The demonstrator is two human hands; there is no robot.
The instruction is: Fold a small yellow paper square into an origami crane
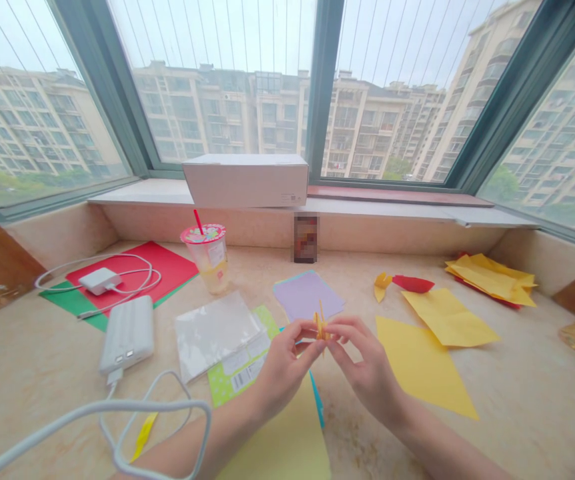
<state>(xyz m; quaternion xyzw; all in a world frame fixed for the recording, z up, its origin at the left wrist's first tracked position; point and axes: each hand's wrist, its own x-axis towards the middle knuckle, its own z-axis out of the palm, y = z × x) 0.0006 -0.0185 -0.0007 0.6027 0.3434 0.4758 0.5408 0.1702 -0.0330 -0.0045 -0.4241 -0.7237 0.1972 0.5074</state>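
1. We've got both hands up over the middle of the desk. The left hand [282, 363] and right hand [367, 370] meet fingertip to fingertip, and both pinch the same small folded orange paper [321, 325], which is lifted clear of the desk between them.
2. Handling guess: it looks feather-light and thin, stiff only along the creases. It'd crumple or tear if squeezed, so we'd hold it by the folded edges with fingertips, not by the thin point sticking up at 12 o'clock.
3. Just past the hands at 12 o'clock lies a purple sheet [307, 295]. At 3 o'clock there's a big yellow sheet [425, 363] flat on the desk.
4. At 10 o'clock there's a clear plastic sleeve [215, 331], and farther out a drink cup [210, 257] with a red straw.
5. At 9 o'clock sits a white power bank [127, 333] with its cable looping toward us.
6. Far out at 2 o'clock there's a stack of yellow paper [490, 279]. A white box [246, 179] is on the window ledge at 11 o'clock.
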